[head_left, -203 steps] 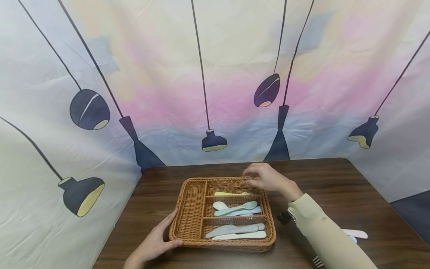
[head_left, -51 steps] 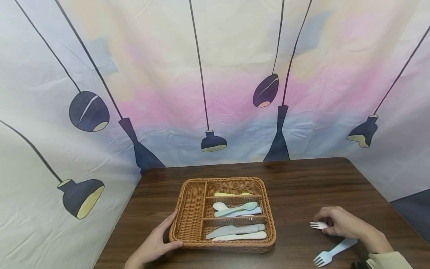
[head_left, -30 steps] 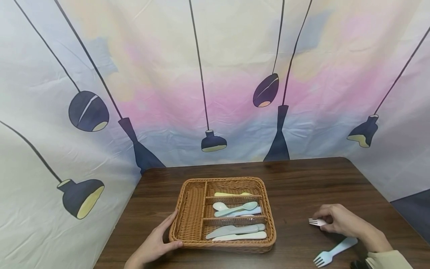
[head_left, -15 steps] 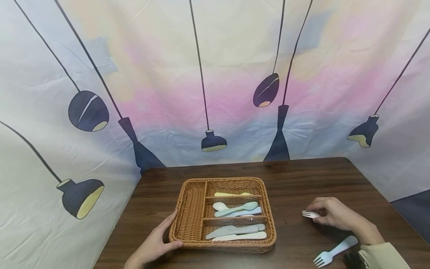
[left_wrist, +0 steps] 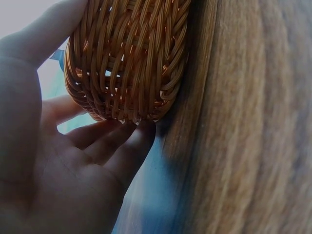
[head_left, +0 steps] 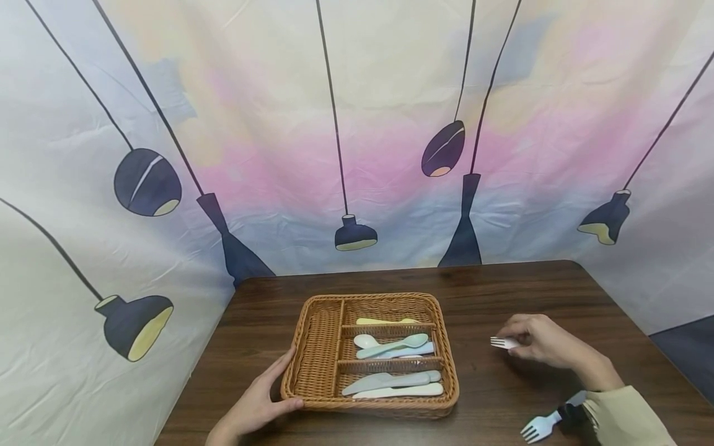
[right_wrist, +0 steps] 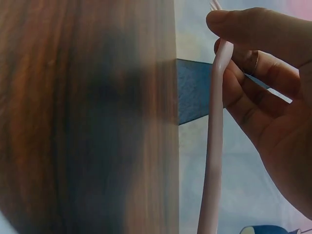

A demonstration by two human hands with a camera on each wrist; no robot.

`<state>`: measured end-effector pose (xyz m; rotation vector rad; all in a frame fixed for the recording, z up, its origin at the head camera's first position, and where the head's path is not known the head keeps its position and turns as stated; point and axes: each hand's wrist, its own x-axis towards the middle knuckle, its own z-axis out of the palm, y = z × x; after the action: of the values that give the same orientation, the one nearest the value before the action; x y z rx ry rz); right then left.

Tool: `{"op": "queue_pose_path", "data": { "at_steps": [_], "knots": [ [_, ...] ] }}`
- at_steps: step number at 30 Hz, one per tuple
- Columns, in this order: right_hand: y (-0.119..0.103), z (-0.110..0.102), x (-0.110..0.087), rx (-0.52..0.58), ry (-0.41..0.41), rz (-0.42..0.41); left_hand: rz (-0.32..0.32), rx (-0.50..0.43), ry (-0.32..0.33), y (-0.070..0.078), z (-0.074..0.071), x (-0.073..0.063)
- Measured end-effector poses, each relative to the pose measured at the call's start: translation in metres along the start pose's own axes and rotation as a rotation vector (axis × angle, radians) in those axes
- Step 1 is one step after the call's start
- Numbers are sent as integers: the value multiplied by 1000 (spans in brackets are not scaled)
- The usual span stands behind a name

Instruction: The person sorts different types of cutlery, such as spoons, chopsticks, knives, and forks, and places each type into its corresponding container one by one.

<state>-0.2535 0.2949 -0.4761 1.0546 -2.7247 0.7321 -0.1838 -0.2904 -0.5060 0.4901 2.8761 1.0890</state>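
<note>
A brown wicker cutlery basket (head_left: 312,404) sits on the dark wooden table (head_left: 268,427). My left hand (head_left: 258,396) holds its near left corner, thumb at the front rim and fingers along the left wall; the left wrist view shows the fingertips low against the weave (left_wrist: 126,63). To the basket's right, my right hand (head_left: 549,347) pinches a pale pink fork (head_left: 504,342) near its head, tines pointing left. In the right wrist view the fork's long handle (right_wrist: 214,141) hangs free of the palm. A light blue fork (head_left: 538,427) lies below, its handle partly behind the right wrist's dark camera.
Inside the basket, the far compartment has yellow cutlery (head_left: 379,321), the middle one several pale spoons (head_left: 393,347), and the near one grey and cream knives (head_left: 393,382). A wide compartment runs down the left. A printed cloth (head_left: 279,155) with lamp drawings hangs behind the table.
My right hand has left the basket's far side, gripped the pink fork on the right of the table, and carried it up and left. My left hand stays at the basket corner.
</note>
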Motion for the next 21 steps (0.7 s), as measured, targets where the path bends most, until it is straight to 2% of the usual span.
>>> {"op": "queue_pose_path", "data": {
  "at_steps": [10,15,21],
  "knots": [
    [-10,1,23,-11,4,-16,11,4,11,0,1,-1],
    [-17,2,35,-24,-5,2,9,-2,8,0,1,0],
    [-22,1,52,-52,20,-80,4,4,-2,0,0,0]
  ]
}}
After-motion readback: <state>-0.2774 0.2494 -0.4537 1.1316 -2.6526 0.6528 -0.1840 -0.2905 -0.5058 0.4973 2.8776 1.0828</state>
